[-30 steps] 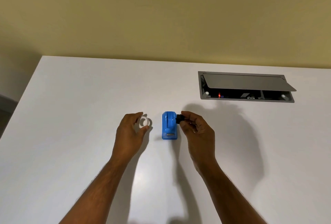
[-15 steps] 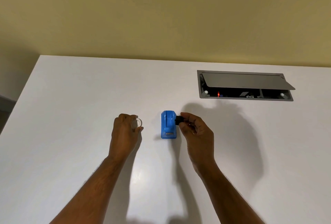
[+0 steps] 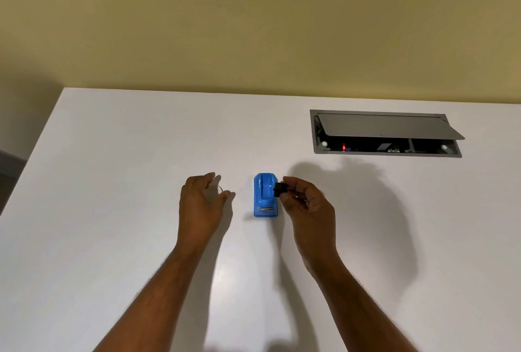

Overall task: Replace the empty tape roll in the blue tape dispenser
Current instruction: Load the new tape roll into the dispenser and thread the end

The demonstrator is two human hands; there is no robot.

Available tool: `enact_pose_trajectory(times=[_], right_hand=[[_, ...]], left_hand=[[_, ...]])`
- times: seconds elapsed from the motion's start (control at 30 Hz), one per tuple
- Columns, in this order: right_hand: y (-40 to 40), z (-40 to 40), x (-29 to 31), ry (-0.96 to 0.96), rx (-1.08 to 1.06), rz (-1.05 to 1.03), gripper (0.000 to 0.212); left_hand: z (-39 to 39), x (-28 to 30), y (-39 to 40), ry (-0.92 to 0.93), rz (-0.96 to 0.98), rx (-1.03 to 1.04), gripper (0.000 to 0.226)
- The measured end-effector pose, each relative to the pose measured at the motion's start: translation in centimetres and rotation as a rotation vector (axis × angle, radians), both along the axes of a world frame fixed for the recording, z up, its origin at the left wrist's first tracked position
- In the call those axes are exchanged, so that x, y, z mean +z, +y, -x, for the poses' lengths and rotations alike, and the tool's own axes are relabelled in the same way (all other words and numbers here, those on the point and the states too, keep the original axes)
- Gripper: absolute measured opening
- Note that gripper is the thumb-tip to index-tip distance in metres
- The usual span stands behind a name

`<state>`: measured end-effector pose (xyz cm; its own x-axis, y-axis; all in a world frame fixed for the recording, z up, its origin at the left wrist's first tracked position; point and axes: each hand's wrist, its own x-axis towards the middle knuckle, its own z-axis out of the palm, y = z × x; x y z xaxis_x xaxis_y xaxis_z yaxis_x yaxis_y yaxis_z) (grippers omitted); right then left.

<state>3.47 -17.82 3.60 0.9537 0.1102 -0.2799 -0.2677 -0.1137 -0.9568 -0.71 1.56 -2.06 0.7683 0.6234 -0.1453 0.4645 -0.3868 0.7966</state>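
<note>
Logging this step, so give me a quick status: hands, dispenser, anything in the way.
Left hand around clear tape ring. Right hand pinching small black spool hub beside blue plastic tape dispenser, cradle empty. Nothing in the way.

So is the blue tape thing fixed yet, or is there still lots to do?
Not yet, about halfway. Done: the blue tape dispenser sits on the white table with its cradle empty, no roll inside. In hand: the right hand pinches the small black spindle beside it, and the left hand has a clear ring, blurred. Left: fit a full roll on the spindle and seat it.
</note>
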Motion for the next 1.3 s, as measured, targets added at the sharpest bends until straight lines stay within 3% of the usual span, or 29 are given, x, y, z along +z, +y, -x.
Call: enact_pose_trajectory(times=[0.1,0.43,0.63,0.9,1.13,1.3], right_hand=[[0.1,0.1,-0.1,0.001,0.002,0.014,0.030],[0.5,-0.2,-0.2,-0.048,0.019,0.039,0.029],[0.3,0.1,-0.2,-0.055,0.037,0.047,0.027],[0.1,0.0,-0.3,-0.095,0.090,0.102,0.027],[-2.7,-1.7,-4.0,-0.152,-0.070,0.540,0.033],[-4.6,-2.8,-6.8,-0.057,0.007,0.768,0.052]], left_hand=[[-0.4,2.2,-1.2,-0.045,0.151,0.001,0.043],[-0.9,4.7,-4.0,-0.168,0.404,-0.190,0.039],[-1.0,5.6,-5.2,-0.201,0.457,-0.283,0.033],[-0.9,5.1,-5.2,-0.193,0.456,-0.247,0.029],[-0.8,4.8,-5.0,-0.155,0.420,-0.244,0.025],[-0.8,4.8,-5.1,-0.163,0.419,-0.237,0.025]])
